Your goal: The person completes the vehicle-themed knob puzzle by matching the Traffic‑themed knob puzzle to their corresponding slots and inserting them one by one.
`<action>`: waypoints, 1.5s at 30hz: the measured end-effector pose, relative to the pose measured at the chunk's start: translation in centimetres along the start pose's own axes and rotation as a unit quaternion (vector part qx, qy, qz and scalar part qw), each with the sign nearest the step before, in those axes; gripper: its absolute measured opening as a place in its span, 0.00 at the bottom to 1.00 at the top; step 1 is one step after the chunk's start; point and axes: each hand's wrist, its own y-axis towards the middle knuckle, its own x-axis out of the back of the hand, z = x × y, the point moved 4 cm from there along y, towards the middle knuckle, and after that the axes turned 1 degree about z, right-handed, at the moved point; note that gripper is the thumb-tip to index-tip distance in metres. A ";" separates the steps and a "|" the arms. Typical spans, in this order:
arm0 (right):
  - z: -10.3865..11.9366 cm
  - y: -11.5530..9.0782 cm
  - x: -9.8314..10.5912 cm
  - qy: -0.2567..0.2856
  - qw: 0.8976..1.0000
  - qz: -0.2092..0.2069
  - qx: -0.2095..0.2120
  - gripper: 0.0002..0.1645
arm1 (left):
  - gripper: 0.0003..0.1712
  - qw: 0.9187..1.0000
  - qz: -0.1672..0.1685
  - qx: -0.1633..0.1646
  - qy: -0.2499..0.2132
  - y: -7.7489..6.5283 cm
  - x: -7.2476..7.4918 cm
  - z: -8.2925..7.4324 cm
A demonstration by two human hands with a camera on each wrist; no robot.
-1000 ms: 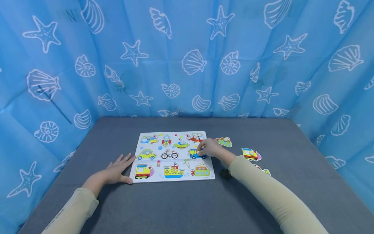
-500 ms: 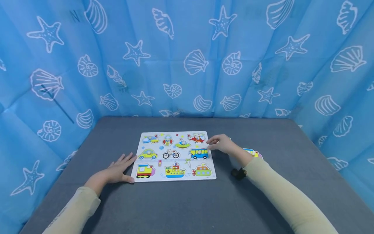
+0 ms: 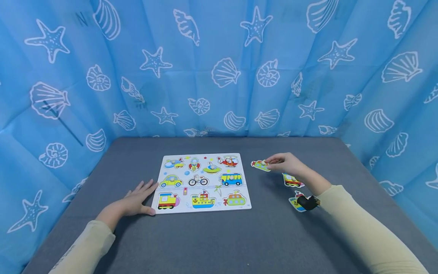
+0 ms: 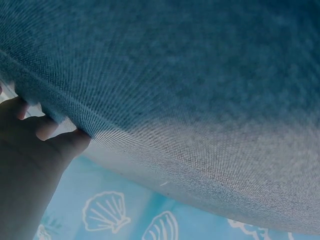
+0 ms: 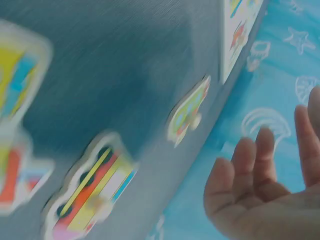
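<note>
Left hand [image 3: 137, 199] splayed against smooth white board [image 3: 219, 207]; right hand [image 3: 288, 166], fingers loosely parted, at knobbed submarine [image 3: 260, 165]; neither gripping.

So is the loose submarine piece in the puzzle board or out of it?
Out. The submarine piece lies on the grey table, beside the puzzle board, with a gap between them.

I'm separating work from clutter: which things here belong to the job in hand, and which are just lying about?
Job:
puzzle board
submarine piece
train piece
boat piece
left hand
right hand

Background or stray:
shell-print curtain
grey tabletop
tiny pale speck
</note>
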 end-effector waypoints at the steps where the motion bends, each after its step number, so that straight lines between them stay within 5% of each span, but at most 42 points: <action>1: -0.3 -0.3 0.4 -0.001 1.000 0.003 0.002 0.24 | 0.64 1.000 0.000 0.000 0.000 0.0 0.0 0.0; 16: -5.3 -3.2 4.0 -0.019 0.999 0.027 0.018 0.26 | 0.68 1.000 0.004 0.001 -0.005 0.7 -0.4 1.2; 29: -9.2 -2.4 5.1 -0.026 0.999 0.022 -0.022 0.30 | 0.64 1.000 -0.004 0.004 0.002 0.0 0.0 -0.1; 45: -10.5 -0.7 5.6 -0.041 0.993 0.101 -0.040 0.24 | 0.68 1.000 0.002 0.004 -0.004 0.7 -0.3 0.8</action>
